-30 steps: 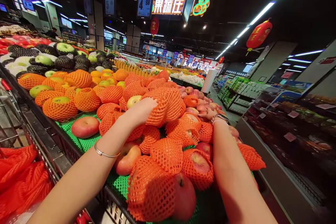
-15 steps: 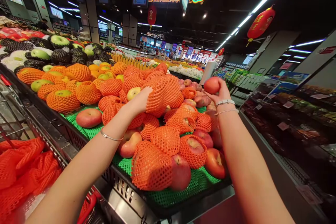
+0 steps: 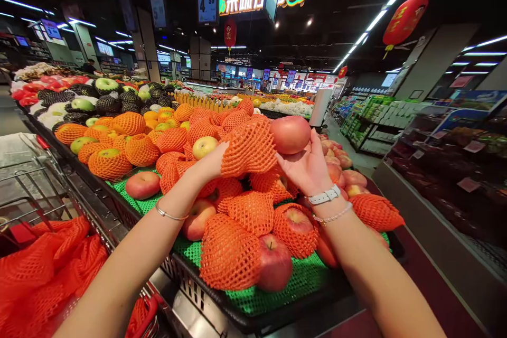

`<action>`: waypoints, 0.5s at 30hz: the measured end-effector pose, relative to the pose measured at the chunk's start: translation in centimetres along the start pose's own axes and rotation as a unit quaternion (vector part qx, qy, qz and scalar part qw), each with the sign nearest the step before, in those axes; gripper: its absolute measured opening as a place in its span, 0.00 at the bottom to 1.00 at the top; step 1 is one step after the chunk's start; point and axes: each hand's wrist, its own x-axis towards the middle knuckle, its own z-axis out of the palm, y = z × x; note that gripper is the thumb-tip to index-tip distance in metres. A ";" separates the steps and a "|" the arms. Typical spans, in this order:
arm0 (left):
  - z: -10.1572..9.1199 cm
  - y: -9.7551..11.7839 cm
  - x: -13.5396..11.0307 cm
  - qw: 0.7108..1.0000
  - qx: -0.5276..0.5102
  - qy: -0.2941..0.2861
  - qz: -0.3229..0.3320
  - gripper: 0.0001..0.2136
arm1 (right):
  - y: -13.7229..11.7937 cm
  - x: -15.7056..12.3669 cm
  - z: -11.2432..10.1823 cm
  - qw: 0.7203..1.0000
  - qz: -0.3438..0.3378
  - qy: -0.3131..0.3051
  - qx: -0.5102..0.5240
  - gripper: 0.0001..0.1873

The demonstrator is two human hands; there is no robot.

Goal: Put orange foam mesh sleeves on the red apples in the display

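My left hand [image 3: 212,161] is closed inside an orange foam net sleeve [image 3: 247,149], holding it up over the apple pile. My right hand [image 3: 307,166], palm up with a white watch strap at the wrist, holds a bare red apple [image 3: 290,134] right at the sleeve's open end. Beneath both hands lies a heap of red apples, many in orange nets [image 3: 253,211], on a green mesh mat [image 3: 301,277].
A shopping cart [image 3: 35,185] at my left holds a pile of loose orange nets [image 3: 43,269]. Further back on the display are green apples in orange and black nets [image 3: 106,161]. An aisle with shelves [image 3: 376,127] runs along the right.
My right hand picked a red apple from the far pile, lifted it, and brought it left to the mouth of the net sleeve. My left hand kept holding the sleeve.
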 end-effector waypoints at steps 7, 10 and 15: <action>-0.6 1.8 -0.6 1.000 -0.002 -0.009 -0.014 0.13 | 1.2 -0.2 0.0 0.995 0.011 -0.086 -0.045 0.27; -0.7 2.1 -0.8 1.000 0.004 -0.010 -0.001 0.12 | 1.4 -0.4 -0.1 0.993 0.011 -0.084 -0.078 0.25; -0.7 1.9 -0.9 0.997 0.052 -0.030 0.039 0.13 | 1.8 -0.9 -0.3 0.988 0.003 -0.085 -0.126 0.15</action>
